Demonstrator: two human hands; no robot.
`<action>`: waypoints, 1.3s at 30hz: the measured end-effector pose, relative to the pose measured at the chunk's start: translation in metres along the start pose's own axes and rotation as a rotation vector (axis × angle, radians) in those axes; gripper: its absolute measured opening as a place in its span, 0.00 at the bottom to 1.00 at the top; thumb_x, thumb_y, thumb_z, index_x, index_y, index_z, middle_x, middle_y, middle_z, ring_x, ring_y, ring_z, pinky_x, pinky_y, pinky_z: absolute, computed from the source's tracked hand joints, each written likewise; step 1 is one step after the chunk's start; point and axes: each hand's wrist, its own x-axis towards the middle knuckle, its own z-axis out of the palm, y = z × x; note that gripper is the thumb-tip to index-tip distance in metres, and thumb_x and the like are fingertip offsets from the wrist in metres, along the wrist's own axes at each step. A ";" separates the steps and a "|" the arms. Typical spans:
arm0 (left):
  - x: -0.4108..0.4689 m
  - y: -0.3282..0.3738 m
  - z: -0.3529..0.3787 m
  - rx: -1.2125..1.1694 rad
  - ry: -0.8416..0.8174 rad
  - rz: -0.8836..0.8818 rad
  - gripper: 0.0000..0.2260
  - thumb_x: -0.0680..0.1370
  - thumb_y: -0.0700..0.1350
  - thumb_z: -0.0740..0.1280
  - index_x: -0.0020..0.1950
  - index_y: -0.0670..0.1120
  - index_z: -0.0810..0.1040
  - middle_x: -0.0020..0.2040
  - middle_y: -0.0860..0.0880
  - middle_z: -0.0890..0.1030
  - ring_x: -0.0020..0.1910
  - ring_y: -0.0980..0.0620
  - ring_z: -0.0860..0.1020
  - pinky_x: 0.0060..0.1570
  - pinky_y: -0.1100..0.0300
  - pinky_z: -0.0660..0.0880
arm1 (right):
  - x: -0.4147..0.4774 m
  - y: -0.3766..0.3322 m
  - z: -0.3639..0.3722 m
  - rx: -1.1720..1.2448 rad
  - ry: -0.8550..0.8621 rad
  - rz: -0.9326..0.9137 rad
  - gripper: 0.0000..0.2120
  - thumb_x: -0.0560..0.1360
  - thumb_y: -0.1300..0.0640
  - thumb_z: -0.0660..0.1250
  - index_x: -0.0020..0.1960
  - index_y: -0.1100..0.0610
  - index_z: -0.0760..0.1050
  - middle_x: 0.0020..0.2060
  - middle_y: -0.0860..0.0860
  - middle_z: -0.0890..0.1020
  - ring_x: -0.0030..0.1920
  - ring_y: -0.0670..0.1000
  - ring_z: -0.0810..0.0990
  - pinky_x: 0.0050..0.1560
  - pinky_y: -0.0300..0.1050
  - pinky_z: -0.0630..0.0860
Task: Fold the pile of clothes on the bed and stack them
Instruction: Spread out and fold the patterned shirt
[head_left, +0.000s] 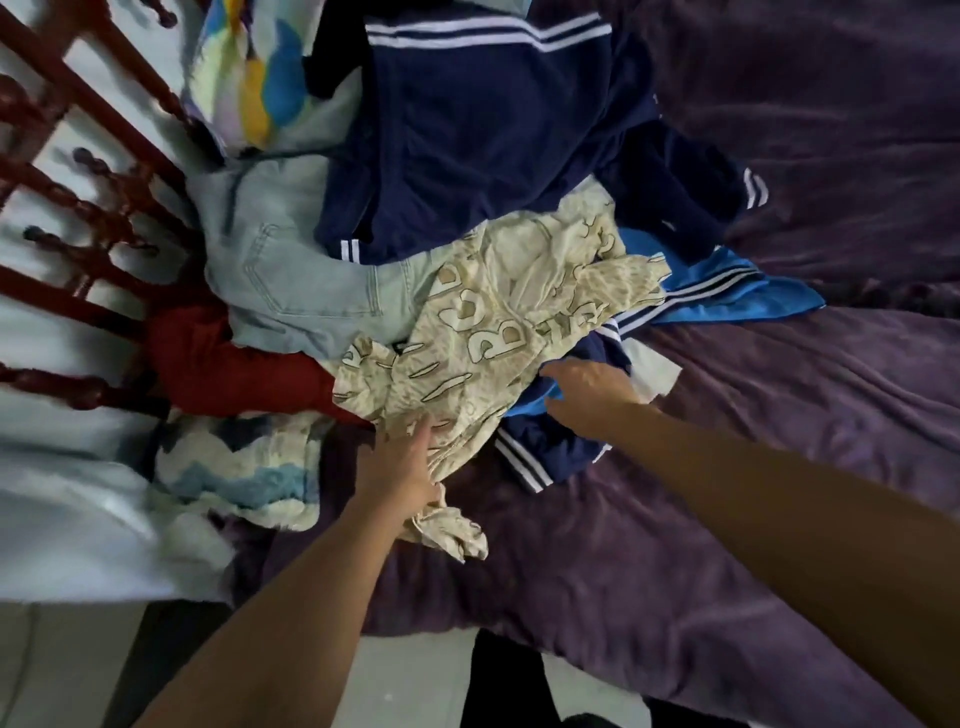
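Clothes are lying in one loose heap on a purple bedspread, as two bare arms are reaching in from the near edge. The left hand is resting on the near end of one cream printed garment. Its fingers are stretching flat over the fabric, and a twisted tail of the cloth is trailing out from under the palm toward the viewer. The garment's long axis is running diagonally, from that tail at near left up to far right.

The right hand is reaching into the heap's near right edge, thumb above and fingers below, pinching a blue fold, though motion blur is softening the grip. Just beside it, one navy striped piece is spilling onto the bedspread.

Farther in, one pair of pale denim jeans and one red garment are lying at left, and one bright blue striped garment at right. One large navy jacket with white stripes is topping the far end. A red wooden headboard is flanking the heap at left.
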 end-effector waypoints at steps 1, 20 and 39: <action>0.006 -0.011 0.006 -0.010 0.018 -0.003 0.31 0.73 0.49 0.71 0.72 0.53 0.62 0.70 0.47 0.68 0.67 0.45 0.69 0.61 0.46 0.68 | 0.012 -0.014 0.009 0.008 -0.010 -0.026 0.21 0.76 0.53 0.61 0.69 0.51 0.67 0.64 0.52 0.73 0.61 0.56 0.75 0.48 0.49 0.74; 0.012 -0.017 -0.062 -0.867 0.091 0.174 0.31 0.63 0.76 0.64 0.48 0.50 0.75 0.41 0.55 0.78 0.40 0.56 0.77 0.39 0.59 0.71 | -0.034 -0.010 -0.008 0.189 0.359 0.131 0.13 0.75 0.48 0.58 0.51 0.54 0.76 0.41 0.54 0.81 0.42 0.59 0.78 0.39 0.48 0.71; -0.181 0.273 -0.094 -0.485 0.452 0.752 0.24 0.78 0.53 0.65 0.28 0.47 0.59 0.24 0.50 0.62 0.27 0.48 0.64 0.32 0.53 0.58 | -0.425 0.193 -0.073 -0.029 0.813 0.460 0.11 0.80 0.51 0.58 0.53 0.57 0.74 0.48 0.55 0.82 0.49 0.60 0.78 0.43 0.54 0.75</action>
